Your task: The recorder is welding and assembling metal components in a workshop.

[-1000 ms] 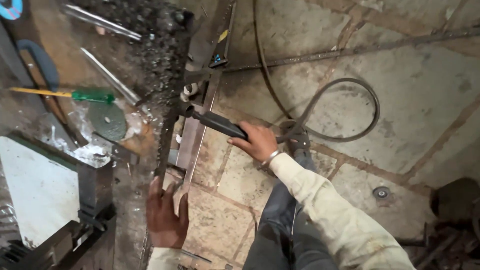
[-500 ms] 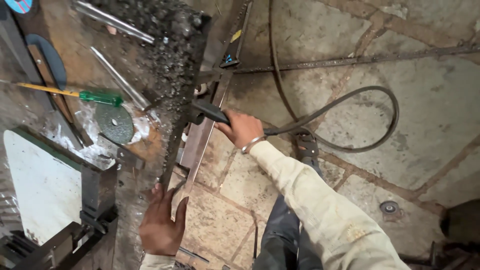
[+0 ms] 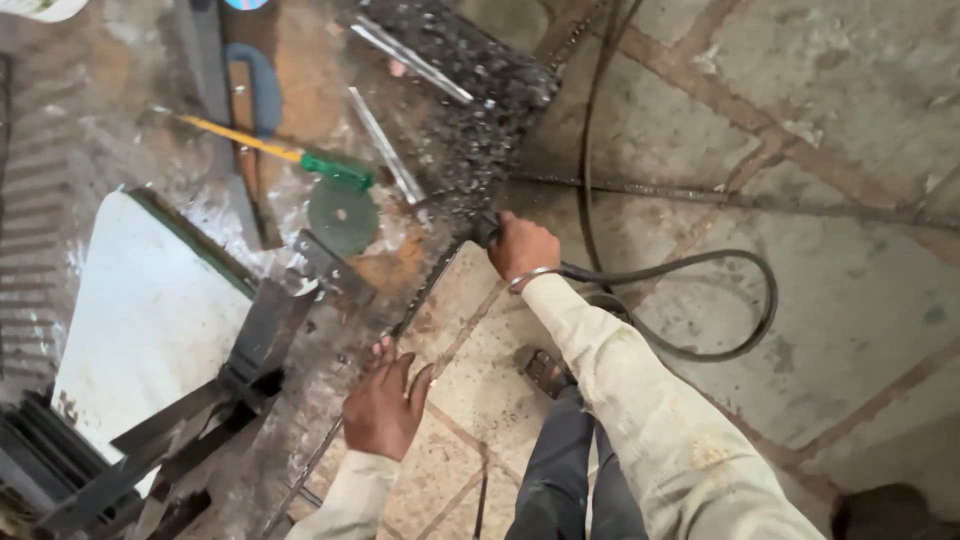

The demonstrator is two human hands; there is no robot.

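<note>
The fingers (image 3: 512,236) of the right hand (image 3: 522,247) are curling shut around a dark tool handle (image 3: 484,229), most of which is hidden by the hand, right at the edge of the counter (image 3: 300,60). A black cable (image 3: 700,352) is running from that wrist and looping over the stone floor (image 3: 850,200). The left hand (image 3: 385,405) is lying with its fingers (image 3: 400,370) loosely spread, pressing down on a long metal strip (image 3: 420,300) that is running along the counter's edge toward the right hand; it is gripping nothing. Just beyond the right hand, dark metal debris (image 3: 480,110) is covering the counter. Farther left, a green cutting disc (image 3: 343,215) is lying flat beside a screwdriver with a green handle (image 3: 335,170), and two thin metal rods (image 3: 385,145) are resting near them. A white panel (image 3: 150,320) is sitting at the left, with dark metal brackets (image 3: 250,360) leaning against it.
</note>
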